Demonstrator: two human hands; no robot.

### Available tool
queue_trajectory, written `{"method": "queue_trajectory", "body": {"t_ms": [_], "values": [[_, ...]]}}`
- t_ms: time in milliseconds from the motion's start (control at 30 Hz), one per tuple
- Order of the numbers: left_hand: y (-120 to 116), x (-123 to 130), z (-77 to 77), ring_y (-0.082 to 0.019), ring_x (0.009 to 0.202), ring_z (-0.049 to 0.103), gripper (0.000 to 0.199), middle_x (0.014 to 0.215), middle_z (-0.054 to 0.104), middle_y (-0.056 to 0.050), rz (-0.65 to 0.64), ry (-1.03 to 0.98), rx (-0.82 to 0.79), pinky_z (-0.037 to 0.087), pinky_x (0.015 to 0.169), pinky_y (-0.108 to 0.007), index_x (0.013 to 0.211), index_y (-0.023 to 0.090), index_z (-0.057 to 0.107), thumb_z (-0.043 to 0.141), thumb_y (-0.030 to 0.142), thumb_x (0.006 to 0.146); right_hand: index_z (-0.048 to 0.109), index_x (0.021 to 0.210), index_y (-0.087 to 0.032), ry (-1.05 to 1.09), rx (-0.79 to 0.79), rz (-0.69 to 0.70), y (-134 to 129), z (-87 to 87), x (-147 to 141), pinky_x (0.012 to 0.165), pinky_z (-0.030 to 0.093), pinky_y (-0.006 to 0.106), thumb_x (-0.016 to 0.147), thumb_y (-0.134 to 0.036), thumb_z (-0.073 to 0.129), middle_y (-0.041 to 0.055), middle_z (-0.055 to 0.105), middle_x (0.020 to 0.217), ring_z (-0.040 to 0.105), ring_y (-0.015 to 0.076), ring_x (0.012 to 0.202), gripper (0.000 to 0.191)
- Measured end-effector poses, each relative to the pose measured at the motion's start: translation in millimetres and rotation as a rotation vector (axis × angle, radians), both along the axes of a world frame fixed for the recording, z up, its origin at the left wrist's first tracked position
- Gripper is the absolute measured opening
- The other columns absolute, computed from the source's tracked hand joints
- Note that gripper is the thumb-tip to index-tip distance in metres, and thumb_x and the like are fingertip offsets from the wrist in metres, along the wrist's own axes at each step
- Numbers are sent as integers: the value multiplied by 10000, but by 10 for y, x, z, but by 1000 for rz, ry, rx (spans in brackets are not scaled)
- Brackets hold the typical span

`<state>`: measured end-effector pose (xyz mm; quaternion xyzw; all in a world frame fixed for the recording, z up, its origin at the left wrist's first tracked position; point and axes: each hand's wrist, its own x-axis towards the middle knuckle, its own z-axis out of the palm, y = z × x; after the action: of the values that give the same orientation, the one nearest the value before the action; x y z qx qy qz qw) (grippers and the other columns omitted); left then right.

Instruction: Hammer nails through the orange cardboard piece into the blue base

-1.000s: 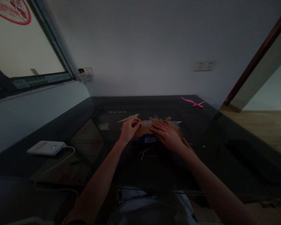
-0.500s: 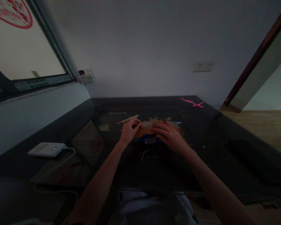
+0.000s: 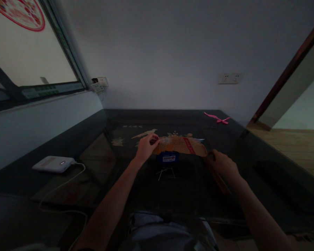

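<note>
A tan, speckled, curved sheet [image 3: 176, 143] with a red band lies across a small blue box [image 3: 169, 157] in the middle of the table. At the sheet's left end, my left hand [image 3: 146, 146] is closed in a pinch near a clear, shiny patch. My right hand [image 3: 223, 164] is closed at the right end, on or beside a brown strip [image 3: 219, 179] that slants toward me. Its fingertips are too dark to make out fully. Several thin white sticks [image 3: 166, 173] are scattered in front of the box.
A white power bank [image 3: 53, 164] with a cable lies at the left. A pink ribbon [image 3: 217, 118] rests by the far right corner of the dark, glossy table [image 3: 146, 195]. On the right is a flat black object [image 3: 282, 184]. Wall sockets [image 3: 230, 78] are behind.
My right hand has moved off the top of the speckled sheet to its right end, uncovering the red band. My left hand keeps its pinch at the left end.
</note>
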<state>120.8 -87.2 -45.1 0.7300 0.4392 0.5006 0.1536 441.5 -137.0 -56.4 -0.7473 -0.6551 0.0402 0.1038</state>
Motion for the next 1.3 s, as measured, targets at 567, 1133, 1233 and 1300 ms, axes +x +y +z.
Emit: {"method": "queue_trajectory", "body": {"t_ms": [567, 1133, 1233, 1300], "values": [[-11, 4, -16, -170, 750, 678, 34, 820, 703, -25, 17, 49, 23, 545, 727, -296, 828, 193, 624, 612, 192, 796, 566, 1009, -127, -123, -130, -40, 53, -152, -182, 687, 476, 402, 900, -390, 427, 200, 687, 981, 668, 345, 906, 317], [-22, -8, 8, -189, 771, 679, 37, 822, 702, -37, 21, 66, 9, 535, 721, -314, 832, 189, 617, 613, 187, 795, 665, 873, -146, 119, -10, -100, 102, -182, -27, 666, 453, 349, 804, -401, 538, 162, 709, 934, 665, 311, 875, 294], [-26, -8, 23, -184, 759, 680, 35, 804, 701, -31, 14, 61, 9, 533, 708, -305, 830, 187, 614, 608, 183, 795, 686, 877, -143, 237, 37, -97, 151, -191, 28, 678, 460, 323, 793, -387, 555, 136, 719, 923, 666, 277, 862, 289], [-30, -7, 30, -184, 754, 680, 25, 798, 700, -29, 13, 60, 11, 531, 703, -304, 823, 189, 613, 606, 186, 799, 694, 866, -140, 332, 64, -92, 186, -195, 63, 666, 469, 299, 800, -373, 550, 121, 726, 893, 672, 249, 830, 282]]}}
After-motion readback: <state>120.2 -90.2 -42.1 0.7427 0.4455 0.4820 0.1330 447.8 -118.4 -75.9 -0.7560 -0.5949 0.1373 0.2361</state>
